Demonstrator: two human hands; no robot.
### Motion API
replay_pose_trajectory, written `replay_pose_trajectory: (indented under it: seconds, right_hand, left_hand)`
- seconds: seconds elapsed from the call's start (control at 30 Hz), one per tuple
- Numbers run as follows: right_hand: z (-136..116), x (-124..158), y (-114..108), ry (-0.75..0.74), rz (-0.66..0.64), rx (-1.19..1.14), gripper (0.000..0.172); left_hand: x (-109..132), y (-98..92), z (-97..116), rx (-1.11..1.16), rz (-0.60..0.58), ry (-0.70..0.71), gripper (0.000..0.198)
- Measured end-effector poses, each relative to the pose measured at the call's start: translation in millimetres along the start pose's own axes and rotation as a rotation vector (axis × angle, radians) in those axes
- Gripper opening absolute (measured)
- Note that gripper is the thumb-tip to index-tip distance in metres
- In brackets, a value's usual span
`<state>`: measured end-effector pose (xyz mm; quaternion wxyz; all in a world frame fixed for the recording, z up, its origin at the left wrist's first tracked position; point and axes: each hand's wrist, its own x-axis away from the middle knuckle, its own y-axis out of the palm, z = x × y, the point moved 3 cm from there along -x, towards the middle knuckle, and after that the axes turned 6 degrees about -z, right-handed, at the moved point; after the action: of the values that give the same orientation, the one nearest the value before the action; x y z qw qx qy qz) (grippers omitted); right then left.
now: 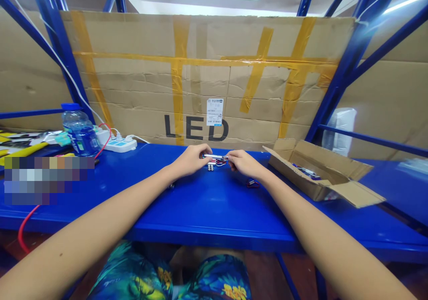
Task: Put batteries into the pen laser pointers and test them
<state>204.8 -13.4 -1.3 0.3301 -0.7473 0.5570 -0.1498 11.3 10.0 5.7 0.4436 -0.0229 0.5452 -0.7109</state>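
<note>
One head-worn camera looks from above and behind the left hand (pixel 190 161) and the right hand (pixel 245 162), facing forward and slightly down across the blue tabletop (pixel 214 211) to the cardboard (pixel 140 86) beyond them. Both hands sit small near mid-frame; the forearms (pixel 110 215), nearer the lens than the hands, loom larger.

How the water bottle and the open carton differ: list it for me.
The water bottle is see-through with a blue cap; the carton is opaque brown cardboard. The water bottle stands upright and capped; the carton lies long and low, its flaps spread open. The water bottle is on the left, the carton on the right. Both rest on the blue table.
</note>
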Motion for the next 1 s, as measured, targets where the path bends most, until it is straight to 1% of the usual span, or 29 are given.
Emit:
replay_pose_trajectory:
  seconds: [0.1, 0.2, 0.27, 0.33, 0.47, 0.5, 0.53, 0.6, 0.7, 0.77, 0.83, 0.9, 1.0]
  right_hand:
    - [2, 1, 1, 0.052, -0.095, -0.227, 0.018]
    - [-4, 4, 4, 0.028, -0.186, -0.388, 0.013]
    - [-9, 7, 6, -0.002, -0.22, -0.451, 0.016]
    - [-11, 9, 8, -0.02, -0.247, -0.493, 0.018]
    - [-12, 10, 15, -0.019, -0.324, -0.588, 0.021]
    - [-11, 10, 16, -0.009, -0.327, -0.605, 0.022]
    - [-11, 9, 17, 0.004, -0.312, -0.611, 0.021]
    - [-9, 8, 16, 0.03, -0.244, -0.597, 0.019]
    - [-7, 5, 12, 0.061, -0.123, -0.565, 0.016]
    - [-6, 4, 9, 0.068, -0.081, -0.557, 0.014]
    - [-5, 4, 7, 0.069, -0.066, -0.557, 0.014]
    - [-4, 3, 6, 0.075, -0.055, -0.557, 0.015]
    - [-1, 1, 5, 0.088, -0.01, -0.514, 0.017]
  left_hand:
    - [0, -4.2, -3, 0.049, 0.038, 0.0, 0.014]
    - [0, -3.9, 2, 0.081, 0.028, 0.087, 0.012]
    - [1, -1.7, 8, 0.086, 0.021, 0.147, 0.01]
    - [3, 1.1, 14, 0.093, 0.013, 0.176, 0.009]
    - [5, 5.2, 24, 0.157, -0.026, 0.168, 0.008]
    - [5, 5.8, 25, 0.175, -0.039, 0.164, 0.007]
    - [5, 6.3, 26, 0.199, -0.054, 0.158, 0.008]
    - [2, 6.8, 23, 0.299, -0.07, 0.125, 0.018]
    - [-4, 6.6, 9, 0.618, -0.044, 0.009, 0.034]
    - [-6, 6.7, -2, 0.853, -0.031, -0.099, 0.04]
    - [-7, 6.4, -10, 1.019, -0.029, -0.177, 0.046]
    - [-7, 5.4, -13, 1.109, -0.026, -0.218, 0.05]
    - [-5, 4.1, -10, 1.161, -0.021, -0.239, 0.054]
